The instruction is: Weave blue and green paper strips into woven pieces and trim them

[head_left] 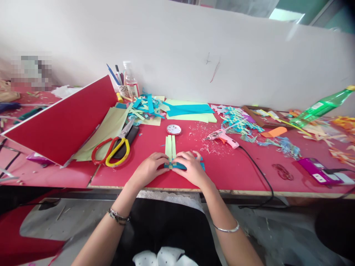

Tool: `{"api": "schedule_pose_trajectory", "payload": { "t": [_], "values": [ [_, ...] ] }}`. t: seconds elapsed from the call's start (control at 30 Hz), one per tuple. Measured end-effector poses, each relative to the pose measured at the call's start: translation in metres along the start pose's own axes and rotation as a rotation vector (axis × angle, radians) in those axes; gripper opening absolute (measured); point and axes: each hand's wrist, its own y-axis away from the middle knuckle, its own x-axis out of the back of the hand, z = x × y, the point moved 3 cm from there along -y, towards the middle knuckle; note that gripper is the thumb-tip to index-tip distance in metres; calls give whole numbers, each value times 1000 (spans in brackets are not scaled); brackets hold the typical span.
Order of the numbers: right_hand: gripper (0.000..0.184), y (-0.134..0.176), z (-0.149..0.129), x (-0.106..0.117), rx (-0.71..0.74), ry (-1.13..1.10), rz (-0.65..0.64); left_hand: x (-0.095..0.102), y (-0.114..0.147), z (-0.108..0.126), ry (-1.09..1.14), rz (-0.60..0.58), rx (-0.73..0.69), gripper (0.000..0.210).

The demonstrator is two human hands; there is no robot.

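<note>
Strips of pale green paper are laid side by side on the red tabletop, right in front of the person, and they're crossed at the near end by a blue strip. That crossing is being worked with both hands. By the left grip, thumb and fingers are pinched onto the blue strip just left of the crossing. By the right grip, the same strip is pinched from the other side, fingers bunched over the top, so exact contact is partly covered.

Just beyond the green strips, a small round white dish can be seen. Off to the right, a pink glue gun is set down among whitish scraps, with its black cord run over the near edge. To the left, scissors with one red and one yellow handle are rested partly on a black flat object. Behind those, cut blue and pale strips are piled up, and farther right some woven blue-and-pale paper can be spotted.
</note>
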Motion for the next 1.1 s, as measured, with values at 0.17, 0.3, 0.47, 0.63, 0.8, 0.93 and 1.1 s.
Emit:
{"api": "schedule_pose_trajectory", "payload": {
  "t": [0.17, 0.3, 0.47, 0.63, 0.8, 0.93, 1.1],
  "values": [
    [20, -1, -4, 1, -17, -23, 19, 1, 1, -2, 26, 8, -1, 20],
    [18, -2, -6, -1, -37, -17, 32, 1, 1, -5, 63, 6, 9, 20],
    [16, -2, -7, -2, -48, 25, 44, -1, 2, -6, 50, 5, 18, 18],
    [18, -2, -7, -3, -46, 36, 34, 1, 3, -1, 21, 25, 46, 17],
    [20, -1, -8, -2, -44, 39, 25, 1, 5, 8, 11, 52, 83, 22],
    [19, -1, -7, -2, -52, 14, 29, -1, 6, 11, 8, 68, 105, 23],
    [19, -1, -8, -2, -45, 26, 21, -2, 6, 11, 1, 91, 119, 22]
  ]
}}
